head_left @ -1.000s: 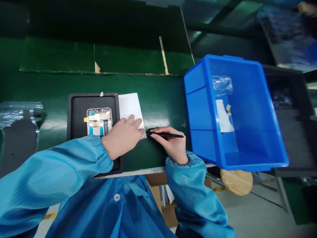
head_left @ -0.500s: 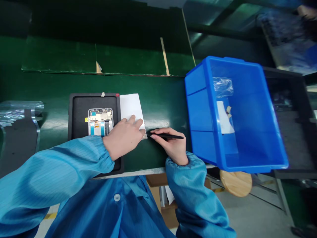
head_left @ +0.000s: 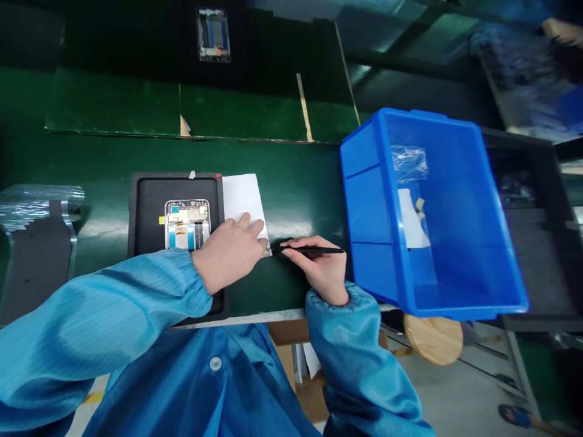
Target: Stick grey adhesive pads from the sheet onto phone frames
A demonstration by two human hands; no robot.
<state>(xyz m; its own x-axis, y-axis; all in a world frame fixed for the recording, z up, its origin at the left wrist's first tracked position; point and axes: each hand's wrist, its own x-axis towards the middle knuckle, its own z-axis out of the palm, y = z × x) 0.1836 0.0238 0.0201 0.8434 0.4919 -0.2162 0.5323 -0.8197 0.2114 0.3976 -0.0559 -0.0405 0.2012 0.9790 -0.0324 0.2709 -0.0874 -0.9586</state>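
Note:
My left hand [head_left: 232,249] lies over a white sheet [head_left: 241,194], fingers spread and pressing on it. My right hand [head_left: 323,267] is closed on slim black tweezers [head_left: 312,249]. Their tip points left at the sheet's lower right corner, close to my left thumb; whether it grips anything there is too small to tell. Left of the sheet, a black tray [head_left: 150,212] holds an opened phone [head_left: 187,220] with its circuit board and blue-and-white inner parts showing. My left wrist and sleeve cover the phone's lower end and part of the tray.
A large blue bin [head_left: 371,212] stands at the right with plastic film and paper scraps inside. Grey sheet material with clear film [head_left: 39,261] lies at far left. Along the back runs a raised green ledge [head_left: 246,112], with another opened phone [head_left: 214,36] above it.
Another opened phone has appeared at the top, beyond the green ledge. My right hand and the tweezers have shifted slightly right. My left hand stays on the sheet. A foot now shows at lower right.

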